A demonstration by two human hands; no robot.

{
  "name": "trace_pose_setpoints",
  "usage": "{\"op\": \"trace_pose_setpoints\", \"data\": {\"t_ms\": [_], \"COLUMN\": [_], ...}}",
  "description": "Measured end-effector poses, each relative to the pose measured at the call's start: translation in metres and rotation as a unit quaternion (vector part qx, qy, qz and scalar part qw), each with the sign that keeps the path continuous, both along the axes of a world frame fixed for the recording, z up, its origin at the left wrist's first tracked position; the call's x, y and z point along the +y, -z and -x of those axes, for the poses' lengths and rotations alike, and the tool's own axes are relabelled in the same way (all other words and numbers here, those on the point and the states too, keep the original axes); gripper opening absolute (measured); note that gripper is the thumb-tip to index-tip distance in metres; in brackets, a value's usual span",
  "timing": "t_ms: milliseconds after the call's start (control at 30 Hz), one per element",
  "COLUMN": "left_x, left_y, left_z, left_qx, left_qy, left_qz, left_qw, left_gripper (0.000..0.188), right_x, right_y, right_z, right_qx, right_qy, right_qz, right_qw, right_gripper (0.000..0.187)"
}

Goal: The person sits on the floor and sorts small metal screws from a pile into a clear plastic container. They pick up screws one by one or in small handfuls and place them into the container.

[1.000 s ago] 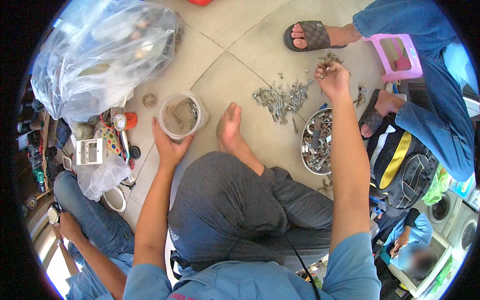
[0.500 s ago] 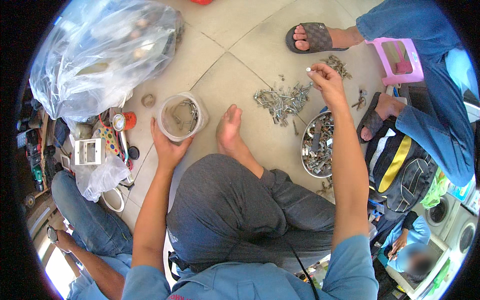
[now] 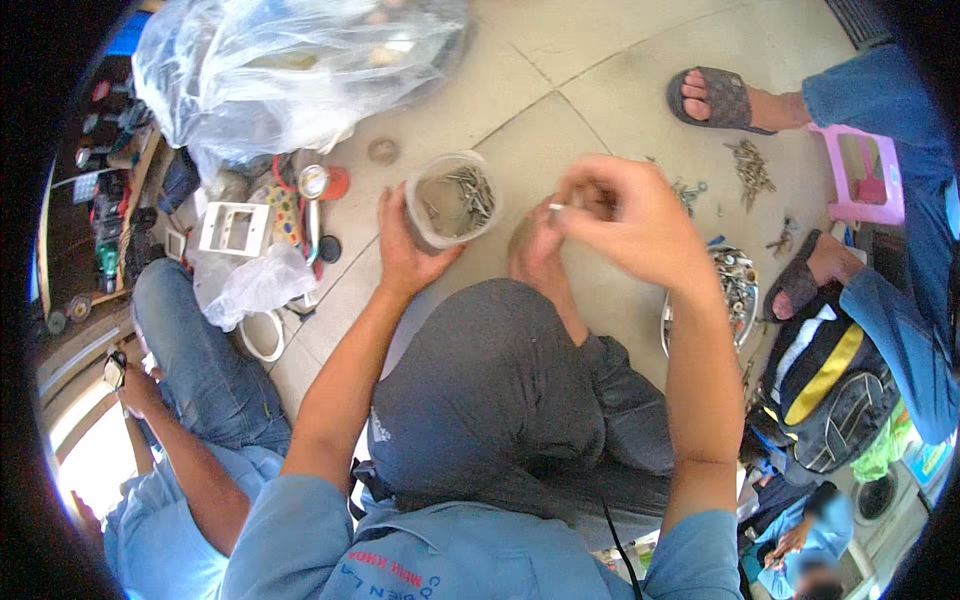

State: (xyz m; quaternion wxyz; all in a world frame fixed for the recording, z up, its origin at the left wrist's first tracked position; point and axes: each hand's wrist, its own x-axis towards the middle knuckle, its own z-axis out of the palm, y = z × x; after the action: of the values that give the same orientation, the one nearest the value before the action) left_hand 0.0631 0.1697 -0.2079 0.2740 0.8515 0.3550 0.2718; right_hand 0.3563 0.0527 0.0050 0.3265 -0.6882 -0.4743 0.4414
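Note:
My left hand (image 3: 408, 250) is wrapped around the side of a clear plastic jar (image 3: 437, 236) with several screws (image 3: 470, 197) lying inside it. To the right of the jar, my right hand (image 3: 630, 220) is closed in a pinch, slightly blurred, with a small white piece (image 3: 557, 207) at its fingertips. Its exact kind is too small to tell. Behind that hand, part of a loose screw pile (image 3: 688, 193) shows; the rest is hidden. A round bowl (image 3: 665, 328) of mixed hardware stands beside my right forearm, partly covered by it.
Another small heap of screws (image 3: 750, 175) lies near a co-worker's sandalled foot (image 3: 720, 98). A pink stool (image 3: 865, 170) and a black-yellow bag (image 3: 825, 385) stand right. Left are a large clear plastic bag (image 3: 290, 80), a white frame (image 3: 236, 228) and a seated person's leg (image 3: 200, 350).
My right hand has come left from above the screw piles toward the jar, still pinching the small white piece. My left hand stays on the jar. The whole view has shifted.

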Motion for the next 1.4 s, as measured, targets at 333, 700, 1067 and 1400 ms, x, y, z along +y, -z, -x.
{"op": "trace_pose_setpoints", "data": {"t_ms": [333, 700, 1067, 1400], "left_x": [-0.013, -0.012, -0.007, -0.012], "left_y": [-0.019, -0.017, -0.010, -0.028], "left_z": [-0.017, -0.018, -0.012, -0.022], "left_qx": [-0.114, -0.085, -0.069, -0.063], "left_qy": [0.029, 0.034, 0.042, 0.032], "left_qz": [0.050, 0.014, 0.016, 0.024], "left_qw": [0.992, 0.996, 0.997, 0.997], "left_gripper": [0.105, 0.106, 0.102, 0.101], "right_x": [0.070, -0.094, -0.094, -0.153], "right_y": [0.033, 0.116, 0.130, -0.024], "right_z": [0.092, -0.166, -0.170, -0.017], "right_qx": [-0.277, -0.271, 0.049, 0.276], "right_qy": [-0.163, 0.370, 0.399, 0.378], "right_qz": [-0.064, 0.061, -0.008, -0.219], "right_qw": [0.945, 0.886, 0.916, 0.856], "right_gripper": [0.021, 0.032, 0.024, 0.040]}}
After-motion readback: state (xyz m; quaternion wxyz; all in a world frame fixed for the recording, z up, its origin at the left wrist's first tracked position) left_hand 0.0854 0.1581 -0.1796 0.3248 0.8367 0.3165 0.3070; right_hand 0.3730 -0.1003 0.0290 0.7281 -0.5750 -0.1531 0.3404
